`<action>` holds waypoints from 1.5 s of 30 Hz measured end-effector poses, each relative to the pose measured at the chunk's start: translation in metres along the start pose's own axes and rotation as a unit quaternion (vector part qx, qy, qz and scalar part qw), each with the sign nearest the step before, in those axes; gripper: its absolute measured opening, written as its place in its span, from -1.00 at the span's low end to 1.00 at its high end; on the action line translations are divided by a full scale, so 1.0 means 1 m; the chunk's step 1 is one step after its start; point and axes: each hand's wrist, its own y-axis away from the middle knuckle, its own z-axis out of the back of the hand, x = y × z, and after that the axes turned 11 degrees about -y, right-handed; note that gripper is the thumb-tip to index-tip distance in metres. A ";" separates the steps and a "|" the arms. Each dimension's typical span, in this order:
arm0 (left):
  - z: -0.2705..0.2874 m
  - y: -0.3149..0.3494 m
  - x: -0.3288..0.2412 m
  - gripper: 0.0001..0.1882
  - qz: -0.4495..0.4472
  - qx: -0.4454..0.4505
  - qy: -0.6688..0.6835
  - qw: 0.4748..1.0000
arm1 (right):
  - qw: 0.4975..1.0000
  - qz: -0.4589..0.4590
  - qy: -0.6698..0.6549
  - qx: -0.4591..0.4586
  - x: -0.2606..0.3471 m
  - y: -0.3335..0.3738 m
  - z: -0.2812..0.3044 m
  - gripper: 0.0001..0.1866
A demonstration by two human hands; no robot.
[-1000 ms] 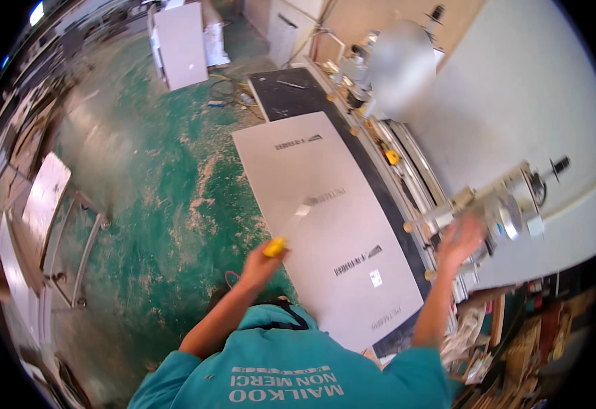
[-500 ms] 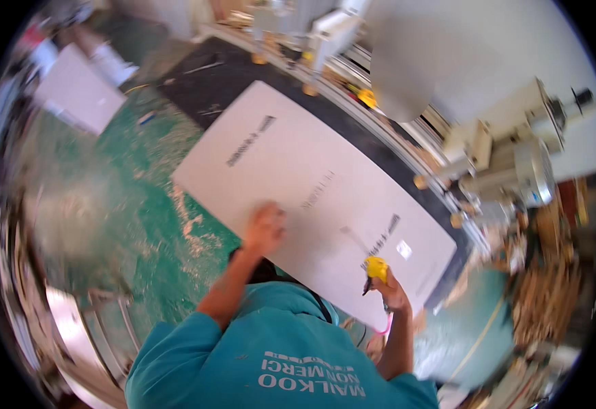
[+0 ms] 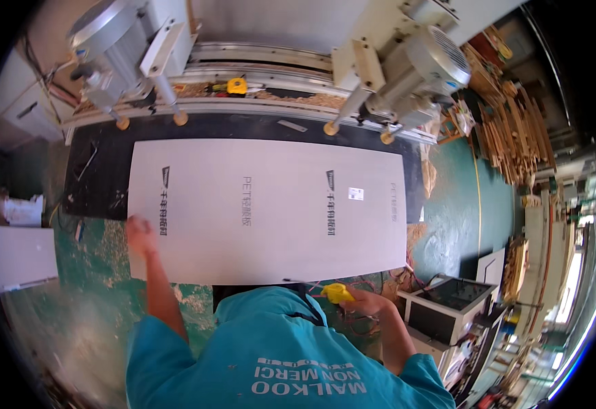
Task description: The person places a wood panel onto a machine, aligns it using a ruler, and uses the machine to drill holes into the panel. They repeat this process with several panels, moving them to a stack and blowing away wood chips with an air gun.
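A large pale-grey panel [image 3: 277,204] with dark print and a small white label lies flat on the black machine bed [image 3: 230,126], its near side overhanging the bed. My left hand [image 3: 141,236] is at the panel's left edge, its fingers smeared by motion. My right hand [image 3: 367,302] is closed around a yellow tape measure [image 3: 337,293], just off the panel's near edge on the right. A thin dark piece sticks out from the tape measure toward the left, along that edge.
Two machine motors [image 3: 110,44] [image 3: 434,58] stand beyond the bed. A second yellow tape measure [image 3: 237,86] rests on the machine rail. At the right are a box-shaped unit [image 3: 448,307] and stacked wood strips [image 3: 513,133]. A white board [image 3: 20,255] stands left; cables [image 3: 363,283] lie near me.
The view has turned, so the panel now lies straight across. My left hand has moved to the panel's left edge. My right hand, with the tape measure, has moved from over the panel to its near edge.
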 end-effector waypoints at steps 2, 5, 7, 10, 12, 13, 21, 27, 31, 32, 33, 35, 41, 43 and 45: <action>-0.003 0.012 -0.101 -0.64 -0.114 -0.001 0.062 0.992 | 0.992 0.008 -0.104 -0.070 -0.028 0.023 0.016 -0.51; 0.030 0.007 -0.251 -0.72 -0.233 0.106 0.232 0.938 | 0.937 0.009 -0.226 -0.266 -0.084 0.061 0.051 -0.67; 0.030 -0.004 -0.325 -0.72 -0.307 0.085 0.262 0.911 | 0.878 0.024 -0.272 -0.393 -0.131 0.088 0.072 -0.71; 0.025 -0.034 -0.406 -0.72 -0.337 0.220 0.255 0.879 | 0.748 0.055 -0.378 -0.543 -0.188 0.128 0.057 -0.82; 0.011 -0.078 -0.456 -0.73 -0.368 0.224 0.231 0.872 | 0.681 0.061 -0.417 -0.599 -0.240 0.152 0.029 -0.78; -0.005 -0.095 -0.464 -0.74 -0.380 0.203 0.205 0.879 | 0.651 0.059 -0.440 -0.616 -0.250 0.161 0.017 -0.76; -0.038 -0.106 -0.540 -0.87 -0.513 0.189 0.117 0.829 | 0.503 0.026 -0.615 -0.607 -0.249 0.135 -0.180 -0.64; -0.033 -0.121 -0.541 -0.84 -0.578 0.141 0.075 0.800 | 0.830 0.040 -0.456 -0.317 -0.116 0.021 -0.123 -0.43; -0.029 -0.139 -0.531 -0.76 -0.542 0.122 0.128 0.822 | 0.799 0.025 -0.251 -0.545 -0.074 -0.047 -0.053 -0.43; -0.027 -0.145 -0.524 -0.77 -0.514 0.089 0.166 0.837 | 0.789 -0.039 -0.223 -0.571 -0.031 -0.041 -0.031 -0.48; -0.022 -0.150 -0.519 -0.79 -0.484 0.057 0.205 0.849 | 0.793 -0.040 -0.173 -0.583 -0.024 -0.044 -0.022 -0.49; 0.004 -0.163 -0.528 -0.83 -0.463 0.001 0.307 0.831 | 0.845 -0.047 -0.123 -0.518 -0.019 -0.047 -0.023 -0.49; 0.221 -0.213 -0.593 -0.85 -0.361 -0.221 0.558 0.714 | 0.756 0.120 -0.375 -0.523 -0.037 -0.025 -0.033 -0.49; 0.285 -0.224 -0.621 -0.84 -0.355 -0.280 0.606 0.654 | 0.656 0.269 -0.502 -0.495 -0.015 -0.002 -0.036 -0.53; 0.336 -0.238 -0.653 -0.86 -0.344 -0.354 0.594 0.635 | 0.593 0.391 -0.490 -0.506 -0.034 0.013 -0.030 -0.54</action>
